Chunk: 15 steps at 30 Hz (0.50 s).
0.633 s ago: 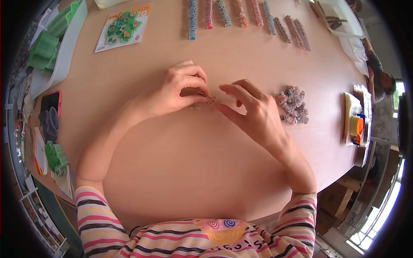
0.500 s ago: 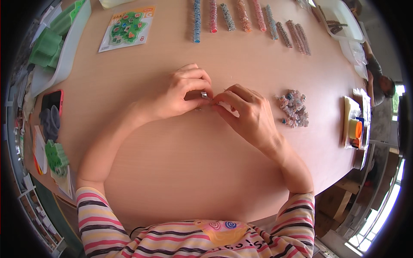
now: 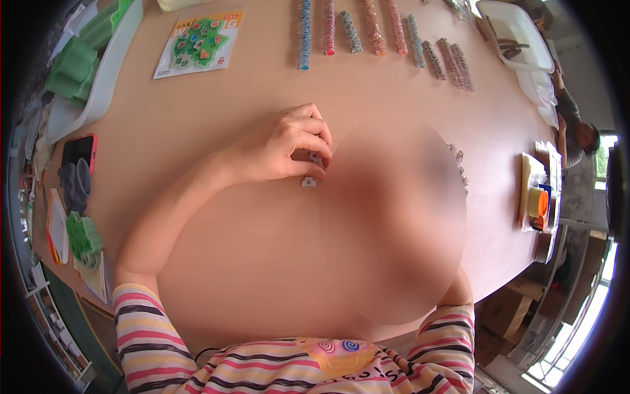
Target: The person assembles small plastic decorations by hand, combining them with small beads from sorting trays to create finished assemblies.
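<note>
My left hand (image 3: 296,146) is over the middle of the table, fingers curled and thumb drawn in. Small whitish pieces (image 3: 315,158) are pinched between its thumb and fingers; their exact kind is too small to make out. Just below the thumb tip lies another small white piece (image 3: 308,182) with a dark spot. A large blur covers my right hand (image 3: 394,197), so its fingers and anything in them cannot be seen. Behind that blur, a pile of small patterned pieces (image 3: 458,157) shows only its right edge.
Several rows of small stacked pieces, one a blue row (image 3: 304,39), line the far side. A card with a green shape (image 3: 197,46) lies far left, near a white bin (image 3: 108,98). A phone (image 3: 80,151) is at left. A clear tub (image 3: 535,39) and orange tape (image 3: 542,202) are at right.
My left hand has shifted slightly right and remains pinched. A small white piece now shows clearly below its thumb. My right hand, visible with pinched fingers before, is now covered by blur.
</note>
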Available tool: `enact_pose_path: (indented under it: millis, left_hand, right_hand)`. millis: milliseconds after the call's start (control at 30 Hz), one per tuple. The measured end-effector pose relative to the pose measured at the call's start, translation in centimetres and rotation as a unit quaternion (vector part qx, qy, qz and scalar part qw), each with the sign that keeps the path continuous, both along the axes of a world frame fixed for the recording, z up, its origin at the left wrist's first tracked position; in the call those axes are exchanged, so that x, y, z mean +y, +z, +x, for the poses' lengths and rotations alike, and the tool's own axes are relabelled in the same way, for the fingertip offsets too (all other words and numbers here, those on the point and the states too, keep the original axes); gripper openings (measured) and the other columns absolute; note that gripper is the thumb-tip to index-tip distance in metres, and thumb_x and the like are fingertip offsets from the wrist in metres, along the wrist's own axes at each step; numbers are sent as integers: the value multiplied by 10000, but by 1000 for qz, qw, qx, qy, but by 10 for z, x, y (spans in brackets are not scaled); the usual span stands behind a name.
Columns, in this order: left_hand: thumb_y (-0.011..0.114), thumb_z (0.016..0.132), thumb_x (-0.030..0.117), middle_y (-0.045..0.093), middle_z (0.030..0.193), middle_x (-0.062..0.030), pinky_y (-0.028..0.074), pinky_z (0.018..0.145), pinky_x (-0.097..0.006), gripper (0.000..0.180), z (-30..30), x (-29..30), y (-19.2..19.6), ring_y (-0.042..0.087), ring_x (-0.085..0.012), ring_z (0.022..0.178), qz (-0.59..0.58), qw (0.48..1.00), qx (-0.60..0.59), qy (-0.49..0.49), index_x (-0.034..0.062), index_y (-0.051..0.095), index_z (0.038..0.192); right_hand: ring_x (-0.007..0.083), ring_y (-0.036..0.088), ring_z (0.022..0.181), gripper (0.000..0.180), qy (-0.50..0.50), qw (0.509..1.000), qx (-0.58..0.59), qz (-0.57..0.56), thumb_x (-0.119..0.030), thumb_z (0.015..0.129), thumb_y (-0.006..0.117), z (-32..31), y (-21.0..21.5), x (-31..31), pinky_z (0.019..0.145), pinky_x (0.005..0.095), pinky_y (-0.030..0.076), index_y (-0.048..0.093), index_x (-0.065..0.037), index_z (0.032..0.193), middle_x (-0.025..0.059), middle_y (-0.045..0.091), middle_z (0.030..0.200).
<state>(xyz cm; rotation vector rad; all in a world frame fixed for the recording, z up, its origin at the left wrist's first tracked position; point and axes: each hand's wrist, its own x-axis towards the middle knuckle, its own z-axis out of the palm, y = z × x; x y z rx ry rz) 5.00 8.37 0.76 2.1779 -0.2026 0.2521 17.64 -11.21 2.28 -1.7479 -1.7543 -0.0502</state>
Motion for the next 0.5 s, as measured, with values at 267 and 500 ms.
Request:
enact_pose_path:
  millis: [267, 500]
  left_hand:
    - [811, 749, 76, 614, 955, -8, 500, 799, -315, 153, -4, 0, 6, 535, -186, 965, 35, 999, -16, 0, 56, 728, 876]
    - [813, 687, 41, 614, 983, -23, 475, 825, -370, 285, -11, -14, 27, 553, -212, 989, 113, 991, -46, 48, 53, 734, 961]
  right_hand:
    - [201, 628, 647, 127, -30, 998, 9, -47, -94, 766, 777, -6, 11, -33, 571, 321, 501, 723, -91, 881, 14, 658, 768]
    - [203, 632, 640, 194, -26, 997, 69, -24, -59, 767, 786, -10, 2, -59, 593, 331, 512, 737, -76, 954, 46, 668, 823]
